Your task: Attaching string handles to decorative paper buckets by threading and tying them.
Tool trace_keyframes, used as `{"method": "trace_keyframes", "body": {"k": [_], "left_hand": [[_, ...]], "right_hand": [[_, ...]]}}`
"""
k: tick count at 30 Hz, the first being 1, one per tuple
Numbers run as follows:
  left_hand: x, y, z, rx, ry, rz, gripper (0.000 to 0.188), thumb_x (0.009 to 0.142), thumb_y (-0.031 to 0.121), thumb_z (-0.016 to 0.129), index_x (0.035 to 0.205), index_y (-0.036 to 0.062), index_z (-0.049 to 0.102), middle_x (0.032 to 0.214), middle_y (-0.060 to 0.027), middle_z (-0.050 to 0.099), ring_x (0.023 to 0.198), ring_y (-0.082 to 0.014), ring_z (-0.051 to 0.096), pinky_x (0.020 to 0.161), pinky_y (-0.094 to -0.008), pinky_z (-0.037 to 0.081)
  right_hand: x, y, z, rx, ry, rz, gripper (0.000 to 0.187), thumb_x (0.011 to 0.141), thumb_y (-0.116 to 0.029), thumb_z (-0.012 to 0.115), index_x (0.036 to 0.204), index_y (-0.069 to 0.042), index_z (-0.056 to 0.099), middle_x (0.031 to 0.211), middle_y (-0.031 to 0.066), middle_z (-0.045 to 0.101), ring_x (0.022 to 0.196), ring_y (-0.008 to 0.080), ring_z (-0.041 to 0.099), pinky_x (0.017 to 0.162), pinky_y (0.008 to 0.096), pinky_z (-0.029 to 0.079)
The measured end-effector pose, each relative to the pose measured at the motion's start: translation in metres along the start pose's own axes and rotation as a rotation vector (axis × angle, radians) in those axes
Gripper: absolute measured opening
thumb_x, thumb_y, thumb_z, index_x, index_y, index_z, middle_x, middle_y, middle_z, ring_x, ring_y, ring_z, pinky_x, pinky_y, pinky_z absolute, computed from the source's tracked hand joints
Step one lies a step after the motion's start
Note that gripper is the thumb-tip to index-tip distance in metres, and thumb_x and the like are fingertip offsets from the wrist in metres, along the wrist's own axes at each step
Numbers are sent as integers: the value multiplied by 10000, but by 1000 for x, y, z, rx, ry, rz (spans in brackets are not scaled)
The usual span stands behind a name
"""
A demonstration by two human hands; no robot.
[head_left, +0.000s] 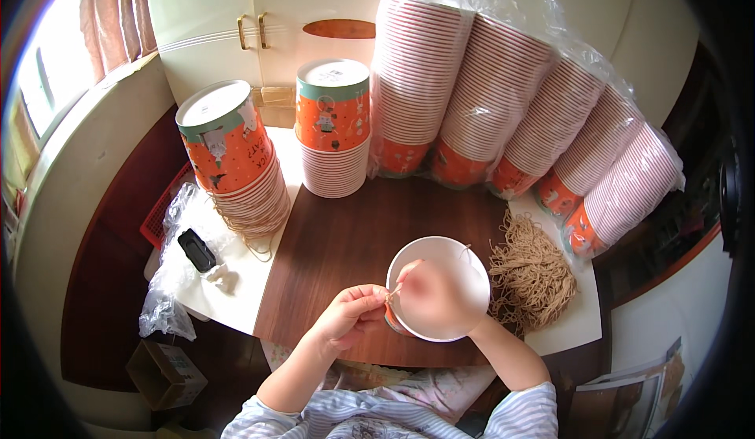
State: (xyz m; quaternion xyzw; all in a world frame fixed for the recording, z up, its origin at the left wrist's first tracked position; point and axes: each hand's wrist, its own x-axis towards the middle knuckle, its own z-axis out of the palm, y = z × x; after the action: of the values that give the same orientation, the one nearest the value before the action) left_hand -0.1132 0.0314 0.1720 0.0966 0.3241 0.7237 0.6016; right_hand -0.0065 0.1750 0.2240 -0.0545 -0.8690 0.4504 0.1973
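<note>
An orange paper cup [439, 260] with a white inside lies tipped toward me on the dark wooden table [346, 242]. My right hand [436, 297] reaches into its mouth and holds it at the rim. My left hand [352, 313] pinches a thin tan string [393, 290] at the cup's left edge. A loop of the same string shows at the cup's far rim. A heap of tan string pieces [535, 274] lies just right of the cup.
Two stacks of upturned orange cups [236, 156] [333, 128] stand at the back left. Several long sleeves of cups in clear plastic [511, 101] lean across the back right. A small black object [197, 250] and crumpled plastic [169, 297] lie on a white board at left.
</note>
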Motion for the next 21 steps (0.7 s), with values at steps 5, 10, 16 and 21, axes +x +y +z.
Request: {"method": "trace_keyframes", "body": {"k": [5, 10, 16, 21], "left_hand": [[0, 2, -5, -179, -179, -108, 86, 855, 133, 561, 882, 58, 595, 633, 74, 476, 507, -4, 318, 439, -156, 232], [-1, 0, 4, -76, -75, -45, 87, 857, 123, 556, 872, 50, 599, 643, 70, 496, 508, 2, 329, 447, -154, 240], [-2, -1, 2, -50, -35, 1, 95, 859, 116, 552, 875, 37, 602, 665, 63, 518, 514, 5, 339, 467, -155, 260], [-1, -1, -1, -91, -35, -26, 101, 861, 118, 550, 879, 34, 604, 664, 58, 519, 516, 4, 339, 470, -156, 265]], "right_hand": [[0, -10, -14, 9, -66, 53, 218, 678, -104, 685, 869, -80, 584, 786, 15, 568, 562, 101, 505, 499, 238, 430], [-2, -9, -7, -24, 94, -289, 124, 689, -67, 686, 802, -89, 640, 794, 23, 583, 574, 83, 488, 482, 210, 375], [-2, -8, 0, -197, 59, -272, 95, 679, -61, 686, 752, -100, 640, 685, 13, 603, 542, 119, 560, 473, 244, 434], [-4, -3, 1, -346, 101, -298, 102, 654, -54, 685, 717, -107, 624, 628, 18, 583, 502, 127, 565, 449, 248, 436]]}}
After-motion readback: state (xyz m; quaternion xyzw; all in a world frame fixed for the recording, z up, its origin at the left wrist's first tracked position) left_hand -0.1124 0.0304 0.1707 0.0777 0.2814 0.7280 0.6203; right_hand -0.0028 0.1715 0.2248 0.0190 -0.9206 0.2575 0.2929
